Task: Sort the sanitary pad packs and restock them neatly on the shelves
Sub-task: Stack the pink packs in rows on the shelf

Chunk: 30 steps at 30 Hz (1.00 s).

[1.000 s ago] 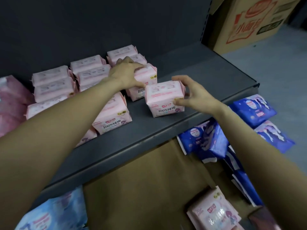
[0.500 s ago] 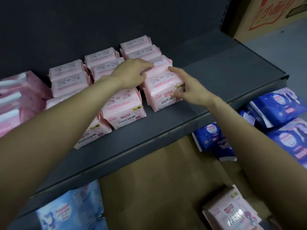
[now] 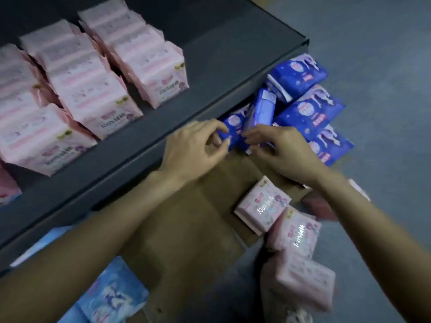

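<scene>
Hands [image 3: 235, 145] (both) — on blue pack [image 3: 229, 127]

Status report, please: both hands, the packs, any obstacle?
Left hand and right hand closing on one dark blue pack below the shelf edge. Pink packs shelved in rows. No obstacle visible.

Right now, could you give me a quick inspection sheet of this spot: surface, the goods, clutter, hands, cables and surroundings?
Surface: dark shelf, right part bare.
Job's things: pink packs in rows on the shelf's left part; dark blue packs heaped on the floor beside the shelf end; loose pink packs on the floor below.
Clutter: flattened brown cardboard under the packs; light blue packs at the bottom left.
Hands: left hand and right hand both reach to one dark blue pack at the shelf's front edge; fingers touch it, firm grip unclear.
Cables: nothing seen.
Surroundings: grey floor.
</scene>
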Motion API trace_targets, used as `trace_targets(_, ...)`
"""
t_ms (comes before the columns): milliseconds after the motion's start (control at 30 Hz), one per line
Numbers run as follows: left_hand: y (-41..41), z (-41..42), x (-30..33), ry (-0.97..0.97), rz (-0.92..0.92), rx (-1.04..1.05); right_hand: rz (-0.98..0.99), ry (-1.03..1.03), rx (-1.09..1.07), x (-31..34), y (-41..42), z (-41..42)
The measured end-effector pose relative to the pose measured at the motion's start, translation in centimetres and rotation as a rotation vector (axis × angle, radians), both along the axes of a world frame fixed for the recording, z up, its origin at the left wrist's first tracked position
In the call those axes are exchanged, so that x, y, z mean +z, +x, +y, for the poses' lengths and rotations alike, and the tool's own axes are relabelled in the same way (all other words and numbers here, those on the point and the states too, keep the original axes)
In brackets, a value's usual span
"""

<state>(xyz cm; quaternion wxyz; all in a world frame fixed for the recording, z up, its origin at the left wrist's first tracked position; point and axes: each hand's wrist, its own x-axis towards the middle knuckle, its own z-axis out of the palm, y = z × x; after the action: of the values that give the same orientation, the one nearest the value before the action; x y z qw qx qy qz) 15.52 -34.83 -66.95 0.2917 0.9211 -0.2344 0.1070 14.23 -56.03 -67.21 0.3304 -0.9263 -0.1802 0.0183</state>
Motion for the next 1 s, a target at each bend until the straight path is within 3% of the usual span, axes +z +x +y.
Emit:
trace_targets(167,-4.3,-5.0,-6.7,0.299,0.621,-0.145,0.203,-0.190,-0.098,-3.2,-9.5,-6.4)
trace_targets(267,-5.8,-7.0,-9.3,0.285,0.806,-0.151,0.314,-0.248,-0.173,-5.1,-13.1,-8.2)
trace_targets(467,-7.2,-8.8,-12.6,0.220,0.963,-0.103,0.675,-0.415,-0.237,-8.3,-13.6,-7.5)
trace_targets(633,-7.0,-8.1,-13.0,0.075,1.080,-0.059,0.701,-0.493,-0.260,-8.6,-12.9,-7.7)
trace_targets(767,-6.6,-6.9,-12.6,0.045,1.106,-0.087,0.774,-0.436,-0.237,-8.7,-12.6,-7.3)
trace_targets(1000,-6.3,-4.8,-11.9,0.059,1.028,-0.124,0.872,-0.631,-0.036,-8.0,-11.6,-6.5)
